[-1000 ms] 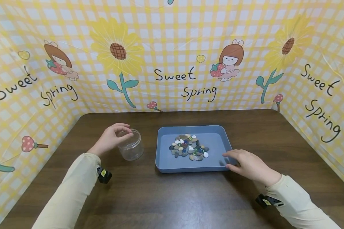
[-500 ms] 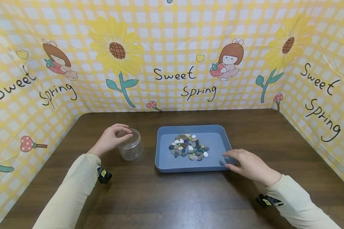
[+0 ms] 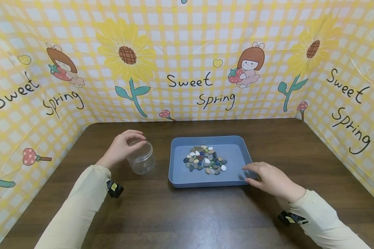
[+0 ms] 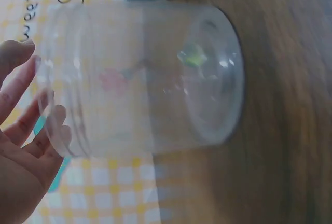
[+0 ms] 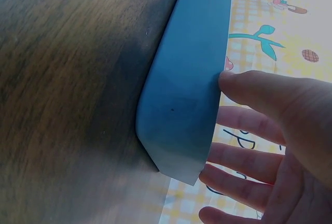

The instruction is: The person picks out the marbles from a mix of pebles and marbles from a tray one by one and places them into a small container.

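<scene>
A clear plastic jar [image 3: 141,159] with no lid stands on the brown table [image 3: 187,214], left of a blue tray [image 3: 205,183]. My left hand [image 3: 129,141] grips the jar by its open rim from above and tips it slightly. In the left wrist view the jar [image 4: 155,79] looks empty, with my left hand's fingers [image 4: 31,130] curled round its mouth. Several small coloured pebbles [image 3: 205,160] lie in a heap in the tray. My right hand [image 3: 249,173] rests with straight fingers on the tray's near right corner; the thumb [image 5: 249,89] touches the tray's rim [image 5: 192,79].
A yellow checked cloth with sunflowers and "Sweet Spring" lettering [image 3: 190,81] walls in the table at the back and both sides. A black wrist camera sits on each sleeve [image 3: 113,188].
My left hand has risen a little on the jar's rim and the jar now tilts slightly. The right hand and the tray have not moved.
</scene>
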Motion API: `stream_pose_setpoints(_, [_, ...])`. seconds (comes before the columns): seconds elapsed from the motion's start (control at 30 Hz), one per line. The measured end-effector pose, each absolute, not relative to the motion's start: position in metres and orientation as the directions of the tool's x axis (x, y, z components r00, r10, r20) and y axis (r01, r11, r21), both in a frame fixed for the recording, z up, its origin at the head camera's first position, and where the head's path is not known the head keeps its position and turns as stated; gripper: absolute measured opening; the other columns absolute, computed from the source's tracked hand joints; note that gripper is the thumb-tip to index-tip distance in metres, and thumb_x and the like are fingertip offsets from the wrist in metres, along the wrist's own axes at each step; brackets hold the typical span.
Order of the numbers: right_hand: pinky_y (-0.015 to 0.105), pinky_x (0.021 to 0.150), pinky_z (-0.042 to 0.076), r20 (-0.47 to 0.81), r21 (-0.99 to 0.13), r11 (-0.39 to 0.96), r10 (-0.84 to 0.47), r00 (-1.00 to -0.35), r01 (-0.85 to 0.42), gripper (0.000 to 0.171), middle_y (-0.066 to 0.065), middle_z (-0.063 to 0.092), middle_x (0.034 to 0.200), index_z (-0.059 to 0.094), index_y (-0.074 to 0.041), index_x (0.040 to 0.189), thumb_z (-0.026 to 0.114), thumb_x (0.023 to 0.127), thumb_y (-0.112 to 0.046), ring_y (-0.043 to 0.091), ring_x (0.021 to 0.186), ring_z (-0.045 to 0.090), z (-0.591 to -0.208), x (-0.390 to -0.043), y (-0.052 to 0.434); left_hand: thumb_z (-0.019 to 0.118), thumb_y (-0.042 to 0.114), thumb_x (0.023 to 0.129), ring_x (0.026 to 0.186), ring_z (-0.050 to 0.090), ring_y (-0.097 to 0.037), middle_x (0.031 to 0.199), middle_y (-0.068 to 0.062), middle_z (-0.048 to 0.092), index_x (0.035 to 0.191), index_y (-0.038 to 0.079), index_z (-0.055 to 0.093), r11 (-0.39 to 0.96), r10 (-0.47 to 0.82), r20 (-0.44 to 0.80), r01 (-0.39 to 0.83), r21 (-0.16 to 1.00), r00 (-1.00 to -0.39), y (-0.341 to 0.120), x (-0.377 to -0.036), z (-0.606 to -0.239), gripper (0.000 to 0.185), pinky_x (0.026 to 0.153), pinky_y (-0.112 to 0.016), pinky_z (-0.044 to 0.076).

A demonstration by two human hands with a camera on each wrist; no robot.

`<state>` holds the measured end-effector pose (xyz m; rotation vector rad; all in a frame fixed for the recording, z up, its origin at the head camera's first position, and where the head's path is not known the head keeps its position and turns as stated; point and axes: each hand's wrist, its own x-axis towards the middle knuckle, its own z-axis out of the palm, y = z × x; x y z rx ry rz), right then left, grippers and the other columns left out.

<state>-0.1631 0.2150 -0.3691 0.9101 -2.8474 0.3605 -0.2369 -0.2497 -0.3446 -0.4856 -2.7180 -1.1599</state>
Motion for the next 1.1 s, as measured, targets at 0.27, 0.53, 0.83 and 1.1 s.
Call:
stream_pose_setpoints(0.27, [0.044,0.085,0.052,0.201,-0.179,0.788,-0.557,-0.806,-0.589,0.034,0.010,0.068,0.110,0.065,-0.005,0.113,0.069,0.084,-0.023,0.028,0.103,0.064,-0.370,-0.163,0.215,0.066,0.018,0.087,0.116,0.054,-0.027,0.125,-0.014,0.056,0.103,0.003,0.067,0.619,0.284,0.267,0.389,0.682,-0.921,-0.223,-0.232,-0.327,0.021,0.097,-0.046,0.046])
stream_pose_setpoints(0.53, [0.044,0.085,0.052,0.205,-0.179,0.786,-0.558,-0.804,-0.592,0.034,0.010,0.068,0.110,0.065,-0.005,0.113,0.069,0.084,-0.023,0.027,0.103,0.064,-0.370,-0.164,0.215,0.067,0.021,0.086,0.117,0.053,-0.026,0.124,-0.011,0.059,0.102,0.007,0.068,0.594,0.346,0.295,0.451,0.667,-0.891,-0.198,-0.235,-0.322,0.020,0.096,-0.045,0.047])
stream_pose_setpoints(0.83, [0.043,0.085,0.052,0.211,-0.179,0.785,-0.557,-0.803,-0.592,0.034,0.009,0.068,0.109,0.065,-0.005,0.113,0.069,0.084,-0.022,0.027,0.102,0.064,-0.370,-0.164,0.215,0.068,0.021,0.086,0.122,0.049,-0.025,0.125,-0.009,0.058,0.102,0.010,0.068,0.509,0.378,0.282,0.452,0.732,-0.882,-0.172,-0.236,-0.315,0.020,0.106,-0.046,0.037])
stream_pose_setpoints(1.1, [0.044,0.086,0.052,0.199,-0.185,0.787,-0.557,-0.806,-0.589,0.034,0.009,0.068,0.111,0.065,-0.005,0.114,0.068,0.084,-0.022,0.027,0.104,0.064,-0.370,-0.164,0.215,0.067,0.022,0.086,0.117,0.052,-0.019,0.121,-0.004,0.060,0.101,0.013,0.068,0.464,0.390,0.297,0.464,0.755,-0.872,-0.155,-0.242,-0.316,0.017,0.104,-0.040,0.042])
